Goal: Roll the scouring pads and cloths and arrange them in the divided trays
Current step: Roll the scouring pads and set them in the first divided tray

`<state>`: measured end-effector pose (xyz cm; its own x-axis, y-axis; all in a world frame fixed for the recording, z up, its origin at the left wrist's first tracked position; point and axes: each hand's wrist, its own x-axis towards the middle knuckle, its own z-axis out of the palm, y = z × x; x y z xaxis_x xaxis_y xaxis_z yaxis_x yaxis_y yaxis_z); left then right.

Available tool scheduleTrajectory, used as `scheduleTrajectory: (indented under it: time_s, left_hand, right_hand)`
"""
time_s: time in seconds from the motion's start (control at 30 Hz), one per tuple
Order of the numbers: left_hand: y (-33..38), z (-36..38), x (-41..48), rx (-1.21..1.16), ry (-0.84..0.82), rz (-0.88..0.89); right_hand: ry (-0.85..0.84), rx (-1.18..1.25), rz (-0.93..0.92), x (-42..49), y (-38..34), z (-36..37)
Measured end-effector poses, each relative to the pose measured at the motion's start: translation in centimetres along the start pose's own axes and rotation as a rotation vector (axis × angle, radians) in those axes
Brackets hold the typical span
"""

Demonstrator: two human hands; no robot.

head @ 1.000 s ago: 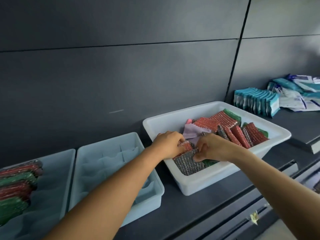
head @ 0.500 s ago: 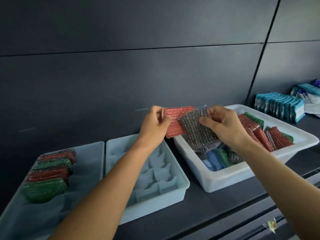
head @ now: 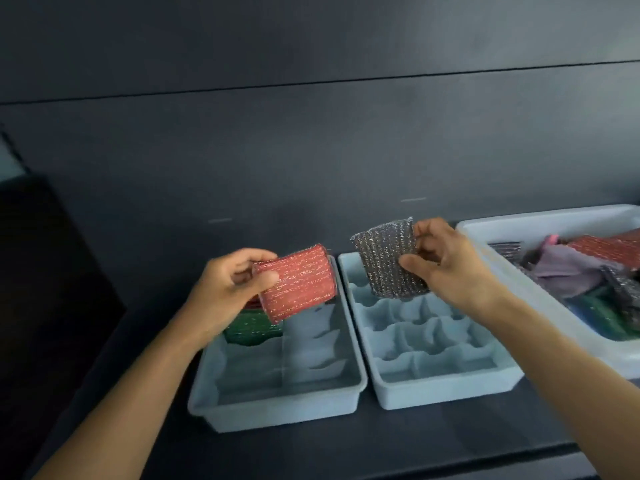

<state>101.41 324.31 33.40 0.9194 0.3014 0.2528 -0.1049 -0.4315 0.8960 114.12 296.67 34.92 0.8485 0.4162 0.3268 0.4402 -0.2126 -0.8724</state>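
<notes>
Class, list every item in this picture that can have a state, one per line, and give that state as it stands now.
Left hand: shut on red scouring pad.
Right hand: shut on grey scouring pad.
Red scouring pad: held up, flat, unrolled.
Grey scouring pad: held up, unrolled.
Left divided tray: partly filled at its far end.
Middle divided tray: visible compartments empty.
White bin: loose pads and cloths inside.
</notes>
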Motion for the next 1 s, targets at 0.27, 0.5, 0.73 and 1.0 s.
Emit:
scheduleTrajectory:
  time_s: [0.27,0.5,0.73,1.0]
  left_hand:
    - [-4.9,-5.9,-1.8,0.319,-0.068,-0.033]
    - [-7.3,-5.2,-1.5,0.640,-0.003,0.104]
    - [-8.5,-5.4,-0.8,0.678,-0.041,0.080]
    - [-9.0,-6.5,-0.9,0.693,-0.170,0.143]
  right_hand:
    - [-0.066,0.046,-0.045,0.5,-2.6,7.9]
    - [-0.101,0.011,-0.090,0.2,-2.8,10.7]
    - [-0.195,-0.044,-0.056,-0.9,-2.0,14.9]
    - [-0.063,-0.042,-0.050,-0.6,-1.9,17.9]
